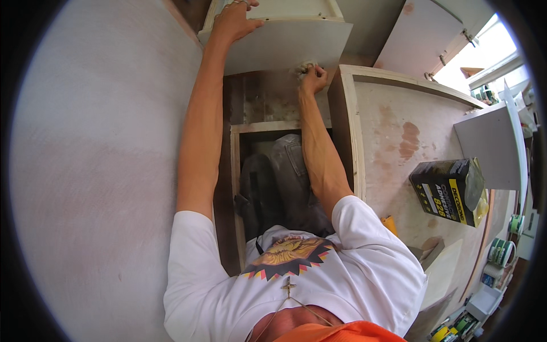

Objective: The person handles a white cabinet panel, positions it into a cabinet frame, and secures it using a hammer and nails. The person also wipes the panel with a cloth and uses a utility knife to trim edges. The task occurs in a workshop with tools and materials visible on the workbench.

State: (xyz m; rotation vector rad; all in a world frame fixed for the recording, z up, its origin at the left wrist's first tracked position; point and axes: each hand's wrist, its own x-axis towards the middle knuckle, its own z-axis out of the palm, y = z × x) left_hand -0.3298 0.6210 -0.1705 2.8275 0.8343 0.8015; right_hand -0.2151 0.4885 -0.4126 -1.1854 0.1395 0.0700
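Observation:
A drawer with a pale grey front panel (273,48) and a light wooden frame stands before me. My left hand (232,21) grips its upper left edge, thumb on the front side and fingers reaching over. A ring shows on one finger. My right hand (314,78) is closed on a small crumpled pale wad of cloth (306,67), pressed near the lower edge of the panel at the right. Its fingers partly hide the wad, so the exact material is hard to make out.
A pale panel (102,148) rises at my left. On the worktop (393,102) at my right stands a black and yellow adhesive can (447,191), with an orange-yellow tool handle (389,224) nearby. Hinged doors (419,37) lean behind. Tape rolls (501,252) lie far right.

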